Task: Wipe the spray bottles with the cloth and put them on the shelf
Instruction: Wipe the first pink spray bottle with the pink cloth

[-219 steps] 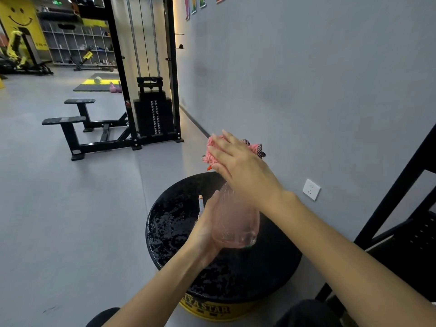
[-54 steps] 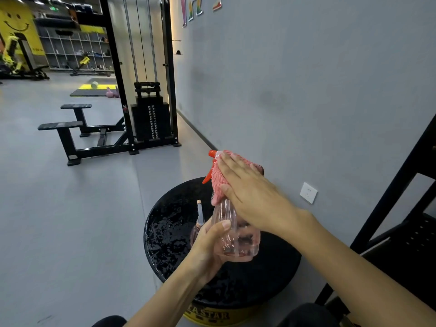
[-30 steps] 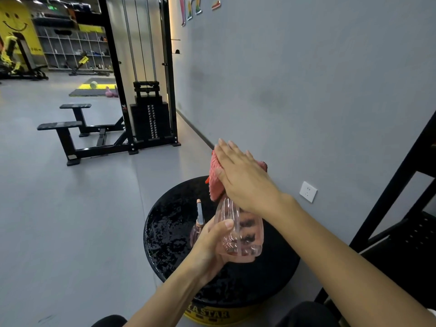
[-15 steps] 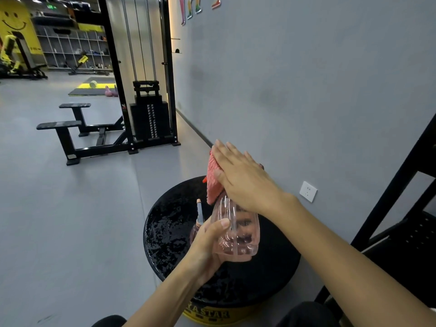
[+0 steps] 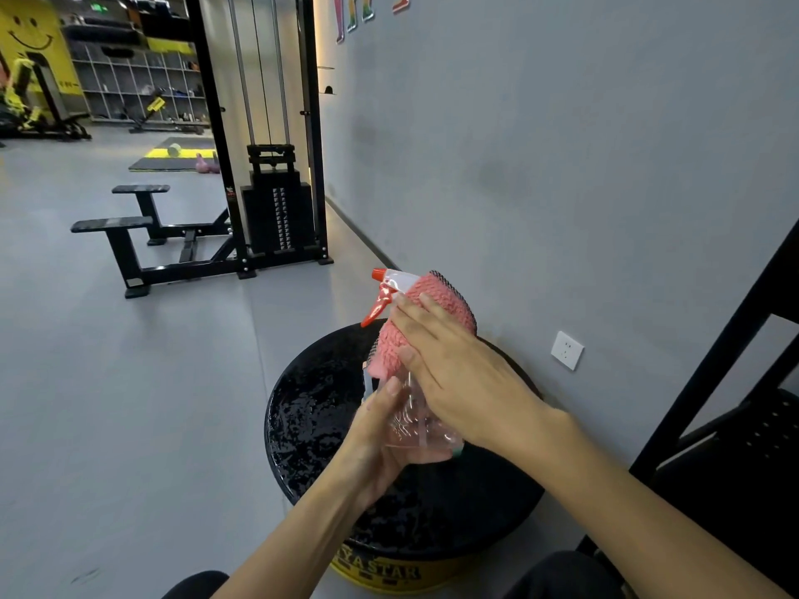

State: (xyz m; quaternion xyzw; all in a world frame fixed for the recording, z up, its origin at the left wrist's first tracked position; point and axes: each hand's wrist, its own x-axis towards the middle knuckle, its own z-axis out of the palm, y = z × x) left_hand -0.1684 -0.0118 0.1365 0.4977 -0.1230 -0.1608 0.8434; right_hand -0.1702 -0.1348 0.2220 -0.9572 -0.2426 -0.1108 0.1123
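Note:
My left hand (image 5: 374,438) grips the body of a clear pink spray bottle (image 5: 421,432) from the lower left and holds it above the black round stool top (image 5: 302,425). Its orange trigger and nozzle (image 5: 380,291) stick out at the top left. A pink knitted cloth (image 5: 436,300) is wrapped over the bottle's head and neck. My right hand (image 5: 458,373) lies over the cloth, fingers on top and thumb on the near side, holding it against the neck. The pale top of a second small bottle (image 5: 367,380) peeks out behind my left fingers.
A black metal shelf frame (image 5: 730,382) stands at the right edge, close to my right forearm. The grey wall with a white socket (image 5: 567,350) runs behind the stool. A black cable machine (image 5: 276,209) and benches (image 5: 129,235) stand further back on the open grey floor.
My right hand has slid the cloth down and back along the bottle's head, so the orange trigger and nozzle now show. My left hand keeps its grip on the bottle.

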